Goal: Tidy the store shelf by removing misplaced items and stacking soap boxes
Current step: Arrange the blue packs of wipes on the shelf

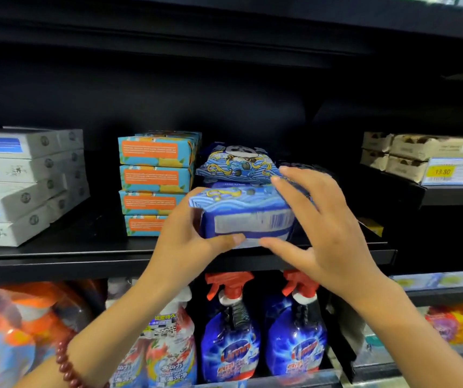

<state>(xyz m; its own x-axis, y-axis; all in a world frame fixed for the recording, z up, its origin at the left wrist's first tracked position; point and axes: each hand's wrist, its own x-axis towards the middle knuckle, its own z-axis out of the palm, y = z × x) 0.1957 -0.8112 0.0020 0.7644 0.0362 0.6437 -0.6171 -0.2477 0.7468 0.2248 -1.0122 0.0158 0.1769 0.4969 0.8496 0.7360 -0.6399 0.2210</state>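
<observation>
At the shelf's (pixel 56 259) front edge, the left hand (pixel 185 242) grips a blue pack (pixel 248 217), thumb along its underside; the right hand (pixel 325 225) rests spread and straight-fingered on its right end; a panda pack (pixel 237 163) lies just behind; teal soap boxes (pixel 154 183) stand stacked just left, white boxes (pixel 20 186) farther left, bare shelf between; spray bottles (pixel 230 340) stand below.
</observation>
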